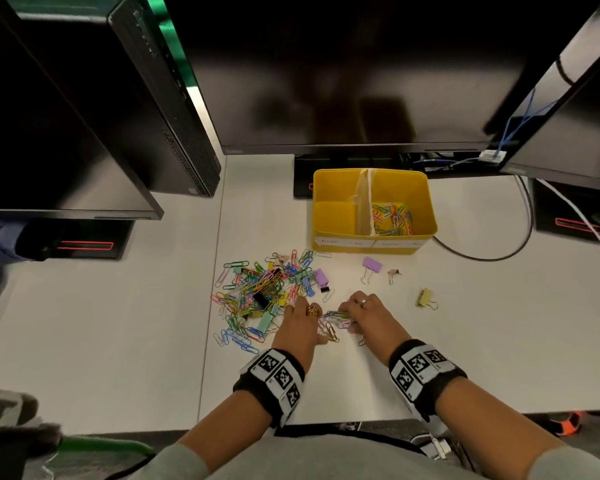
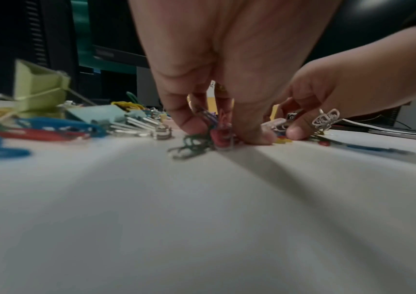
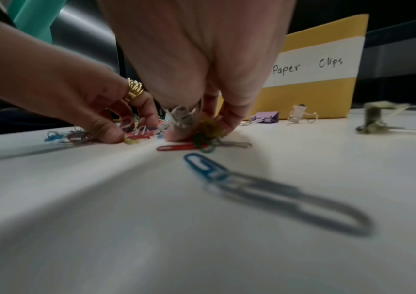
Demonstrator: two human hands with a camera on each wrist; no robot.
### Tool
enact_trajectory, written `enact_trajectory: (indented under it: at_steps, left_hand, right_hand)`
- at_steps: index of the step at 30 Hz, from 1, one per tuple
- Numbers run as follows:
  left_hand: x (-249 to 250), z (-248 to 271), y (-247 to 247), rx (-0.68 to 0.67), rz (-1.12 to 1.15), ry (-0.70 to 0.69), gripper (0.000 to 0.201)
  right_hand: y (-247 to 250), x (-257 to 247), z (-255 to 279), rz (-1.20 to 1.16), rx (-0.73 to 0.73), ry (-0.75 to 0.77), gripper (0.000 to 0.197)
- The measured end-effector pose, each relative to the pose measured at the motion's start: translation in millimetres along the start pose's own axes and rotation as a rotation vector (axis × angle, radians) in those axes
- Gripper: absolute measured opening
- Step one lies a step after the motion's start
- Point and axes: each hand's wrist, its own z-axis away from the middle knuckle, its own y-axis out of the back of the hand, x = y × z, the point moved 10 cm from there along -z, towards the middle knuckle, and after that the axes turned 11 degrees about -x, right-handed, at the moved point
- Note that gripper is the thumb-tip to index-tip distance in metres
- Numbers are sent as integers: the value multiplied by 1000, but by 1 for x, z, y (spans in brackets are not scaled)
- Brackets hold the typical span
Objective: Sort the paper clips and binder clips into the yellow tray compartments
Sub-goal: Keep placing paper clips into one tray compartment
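Wristbands (image 1: 426, 370) nearest; monitor (image 1: 343, 71) looms behind yellow tray (image 1: 426, 216), cable (image 1: 492, 256) alongside.

Both forearms were stretched forward, a marker band worn on each wrist. The left hand (image 1: 300, 323) was held palm down, its fingertips (image 2: 191, 123) curled and pinched on clips. The right hand (image 1: 364, 315) was set just beside it, its fingers (image 3: 227, 123) curled down and closed on clips.
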Motion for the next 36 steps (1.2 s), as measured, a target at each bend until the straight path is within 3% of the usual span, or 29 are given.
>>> enact_trajectory:
  at_steps: [8, 12, 16, 19, 23, 25, 27, 29, 30, 33, 34, 36]
  left_hand:
    - [4, -16, 13, -32, -76, 56, 33]
    - [6, -21, 13, -89, -106, 65, 36]
    - [8, -24, 11, -94, -188, 71, 36]
    - [12, -26, 13, -86, -207, 46, 40]
    - [19, -27, 18, -84, -218, 12, 39]
    - [21, -27, 20, -95, -232, 12, 39]
    - [20, -29, 19, -119, -244, 10, 39]
    - [21, -29, 23, -128, -254, -22, 39]
    - [22, -28, 27, -128, -256, -57, 39]
    - [28, -19, 48, -97, -194, -174, 37]
    - [29, -15, 58, -70, -135, -204, 36]
    - [31, -9, 85, -20, -2, -248, 31]
  right_hand:
    - [-1, 16, -2, 144, -95, -143, 42]
    - [11, 27, -2, 59, -104, -196, 46]
    - [55, 26, 6, -35, 28, -177, 33]
    - [114, 29, 15, -94, 229, -186, 27]
    - [185, 52, 8, -71, 460, -351, 33]
    - [188, 68, -10, -88, 401, -432, 30]
    - [171, 72, -25, -42, 210, -465, 27]
    - [155, 64, -26, -10, 100, -395, 30]
    - [154, 58, -23, -40, 123, -323, 32]
    - [169, 38, 10, -116, 407, -105, 30]
    - [164, 36, 21, -120, 438, -61, 27]
    - [134, 41, 33, -117, 335, -33, 19]
